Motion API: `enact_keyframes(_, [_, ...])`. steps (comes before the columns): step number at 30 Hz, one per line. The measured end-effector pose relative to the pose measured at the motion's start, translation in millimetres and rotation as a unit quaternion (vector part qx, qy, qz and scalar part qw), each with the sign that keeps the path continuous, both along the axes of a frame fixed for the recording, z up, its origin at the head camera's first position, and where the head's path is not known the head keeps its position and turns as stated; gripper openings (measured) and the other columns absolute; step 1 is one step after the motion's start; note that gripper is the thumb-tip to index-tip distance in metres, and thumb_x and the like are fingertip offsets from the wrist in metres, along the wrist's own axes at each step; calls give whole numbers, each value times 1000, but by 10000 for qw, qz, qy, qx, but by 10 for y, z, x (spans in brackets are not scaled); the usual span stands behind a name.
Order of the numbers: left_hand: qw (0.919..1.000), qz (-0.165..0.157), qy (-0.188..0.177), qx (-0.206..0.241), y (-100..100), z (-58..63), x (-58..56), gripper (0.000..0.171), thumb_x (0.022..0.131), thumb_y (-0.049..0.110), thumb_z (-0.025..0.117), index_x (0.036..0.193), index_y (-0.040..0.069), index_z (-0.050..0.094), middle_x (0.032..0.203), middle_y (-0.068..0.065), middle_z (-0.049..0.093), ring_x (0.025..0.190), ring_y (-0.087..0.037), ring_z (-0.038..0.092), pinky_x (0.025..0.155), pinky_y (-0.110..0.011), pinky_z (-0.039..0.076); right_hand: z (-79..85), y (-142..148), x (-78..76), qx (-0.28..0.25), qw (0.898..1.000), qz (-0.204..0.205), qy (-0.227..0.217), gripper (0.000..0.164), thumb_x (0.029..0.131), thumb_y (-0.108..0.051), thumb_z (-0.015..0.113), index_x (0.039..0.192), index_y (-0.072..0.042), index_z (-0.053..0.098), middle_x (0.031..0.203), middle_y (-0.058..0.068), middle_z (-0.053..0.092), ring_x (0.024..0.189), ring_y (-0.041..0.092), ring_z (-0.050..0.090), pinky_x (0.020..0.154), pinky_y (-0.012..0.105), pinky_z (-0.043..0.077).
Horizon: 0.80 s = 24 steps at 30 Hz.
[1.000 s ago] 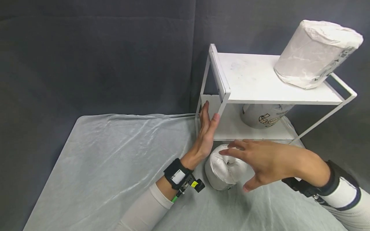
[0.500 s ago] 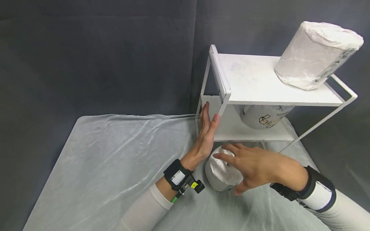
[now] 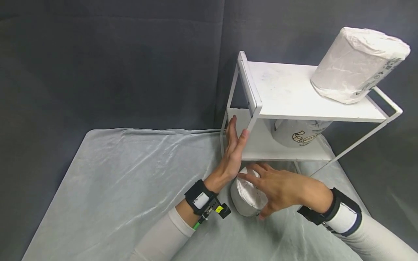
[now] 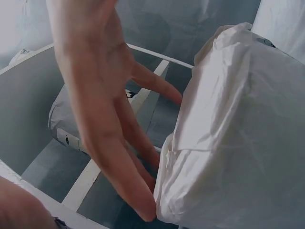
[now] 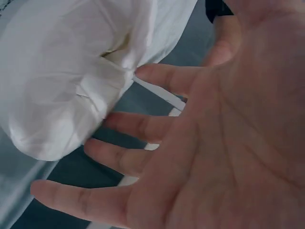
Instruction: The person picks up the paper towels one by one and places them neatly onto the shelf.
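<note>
A white paper-wrapped toilet roll [image 3: 244,201] stands on the cloth in front of a white two-tier rack [image 3: 287,96]. Over its top reaches my right hand [image 3: 282,188], fingers spread and only slightly bent. The left wrist view has those fingertips at the edge of the wrapped roll [image 4: 252,138], while in the right wrist view they lie along the crumpled end of the roll [image 5: 52,90]; no closed grip shows. With fairly straight fingers, my left hand [image 3: 231,157] rests against the rack's left upright.
Another wrapped roll [image 3: 354,69] leans on the top shelf's right side. A printed wrapped roll [image 3: 292,134] sits on the lower shelf, partly hidden by the upper board. Grey cloth [image 3: 140,181] covers the table, and a dark curtain [image 3: 114,65] hangs behind.
My right hand has moved left and slightly down onto the roll on the cloth. My left hand has stayed at the rack's upright.
</note>
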<state>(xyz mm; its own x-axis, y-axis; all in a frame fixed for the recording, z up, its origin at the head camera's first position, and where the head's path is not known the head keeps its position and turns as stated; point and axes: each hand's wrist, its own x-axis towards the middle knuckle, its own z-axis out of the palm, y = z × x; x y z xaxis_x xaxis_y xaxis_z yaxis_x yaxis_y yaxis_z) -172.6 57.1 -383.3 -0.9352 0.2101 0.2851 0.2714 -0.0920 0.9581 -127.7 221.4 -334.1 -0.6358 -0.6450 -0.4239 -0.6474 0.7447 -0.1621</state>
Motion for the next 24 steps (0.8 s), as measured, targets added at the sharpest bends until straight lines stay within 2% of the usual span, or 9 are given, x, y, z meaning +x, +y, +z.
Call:
enact_keyframes(6, [10000, 17, -7, 12, -6, -2, -5, 105, 99, 83, 27, 171, 13, -3, 178, -7, -4, 163, -18, -5, 130, -52, 3, -129, 16, -54, -104, 9998, -112, 110, 121, 68, -48, 100, 166, -23, 35, 165, 21, 31, 150, 46, 35, 103, 57, 53])
enact_keyframes(12, [10000, 37, -18, -13, -6, -10, -5, 110, 96, 88, 26, 171, 12, -3, 178, -7, -4, 163, -18, -5, 130, -52, 3, -266, 30, -87, -204, 9992, -3, 352, 121, 65, -41, 102, 165, -21, 37, 161, 19, 32, 145, 45, 40, 95, 52, 58])
enact_keyframes(24, [10000, -18, 26, -45, 6, -11, -1, 110, 95, 89, 24, 171, 16, -7, 178, -6, -9, 163, -19, -7, 130, -56, 2, -380, 46, -91, -344, 9987, -93, 371, 123, 63, -41, 103, 164, -20, 37, 166, 20, 24, 149, 52, 33, 89, 55, 60])
